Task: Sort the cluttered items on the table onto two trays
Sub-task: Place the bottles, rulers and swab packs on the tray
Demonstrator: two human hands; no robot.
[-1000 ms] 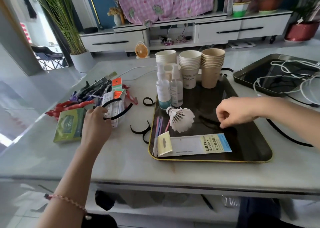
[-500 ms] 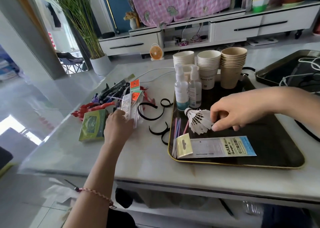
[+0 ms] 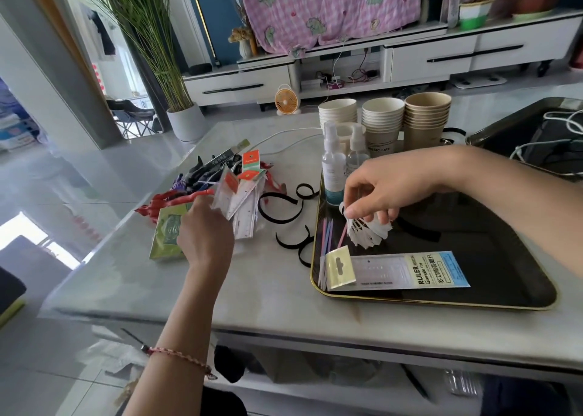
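Centre right, your right hand [image 3: 388,188] pinches the shuttlecock [image 3: 369,231] over the tray [image 3: 473,302]. Centre left, your left hand [image 3: 205,238] grips a ruler packet [image 3: 225,194].

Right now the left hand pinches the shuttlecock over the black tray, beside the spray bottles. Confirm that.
Wrong hand. The right hand pinches the shuttlecock over the black tray, beside the spray bottles; the left hand holds ruler packets. The head view shows it.
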